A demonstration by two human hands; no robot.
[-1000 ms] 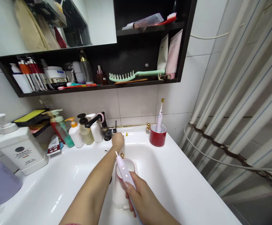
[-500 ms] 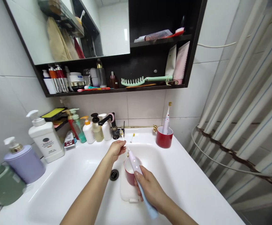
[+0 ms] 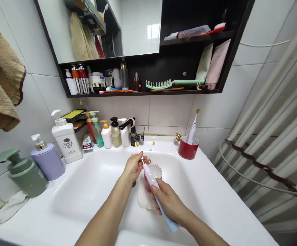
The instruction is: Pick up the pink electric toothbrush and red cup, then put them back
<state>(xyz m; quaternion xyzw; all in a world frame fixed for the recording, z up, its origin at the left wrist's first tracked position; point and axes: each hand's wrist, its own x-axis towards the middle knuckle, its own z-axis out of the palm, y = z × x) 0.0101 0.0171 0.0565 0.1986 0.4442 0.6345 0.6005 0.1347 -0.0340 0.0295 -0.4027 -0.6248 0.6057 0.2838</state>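
Note:
My right hand (image 3: pixel 167 198) is wrapped round an electric toothbrush handle (image 3: pixel 150 175), pink fading to blue, tilted over the sink (image 3: pixel 87 191). Between the thumb and fingers of my left hand (image 3: pixel 135 166) is a small white brush head (image 3: pixel 137 146) with yellow bristles. Its lower end is at the handle's metal tip; whether it is seated there I cannot tell. Below the handle, a red cup (image 3: pixel 158 170) with a white inside stands on a pale pad (image 3: pixel 143 200) in the basin, partly covered by my right hand. Another brush head (image 3: pixel 152 146) lies on the back ledge.
A second red cup (image 3: pixel 188 150) holding an electric toothbrush (image 3: pixel 192 131) stands on the right rim. Behind the basin is a black faucet (image 3: pixel 133 131). Pump bottles, among them a purple one (image 3: pixel 48 162), line the left side. A cabinet shelf (image 3: pixel 138 93) overhangs the back.
The brush head in my left hand and the handle's tip have come together, where a gap was before. The camera view has turned left, showing more of the towel and green bottle.

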